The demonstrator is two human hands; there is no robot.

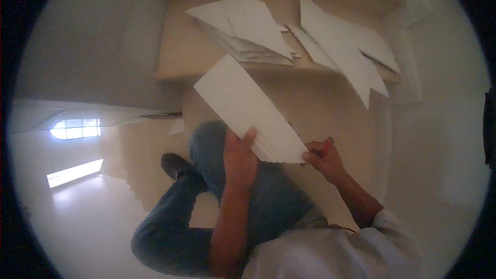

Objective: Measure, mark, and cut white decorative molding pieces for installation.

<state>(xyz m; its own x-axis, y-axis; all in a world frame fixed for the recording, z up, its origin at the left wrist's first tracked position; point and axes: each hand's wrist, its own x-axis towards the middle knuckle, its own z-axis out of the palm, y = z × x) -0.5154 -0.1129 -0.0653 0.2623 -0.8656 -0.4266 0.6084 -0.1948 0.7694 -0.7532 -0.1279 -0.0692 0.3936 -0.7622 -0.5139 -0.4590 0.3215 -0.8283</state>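
A thin, stiff white rectangular sheet (248, 108) is held slantwise above my bent leg. My left hand (241, 157) grips its near-left edge, with the thumb lying on the upper face and the fingers mostly hidden underneath. My right hand (323, 160) is closed at the sheet's near-right corner, thumb and fingers pinching there. A small red object (326, 147), too small to name, sticks out between the fingers of that hand. Faint grey marks run across the sheet near my left thumb.
On the tan step (173, 46) ahead lies a stack of white sheets (253, 23). Right of it are more white pieces (341, 36) with angled cuts, some overhanging the step's edge. A wall (439, 124) stands at right. Far left is a bright window (77, 128).
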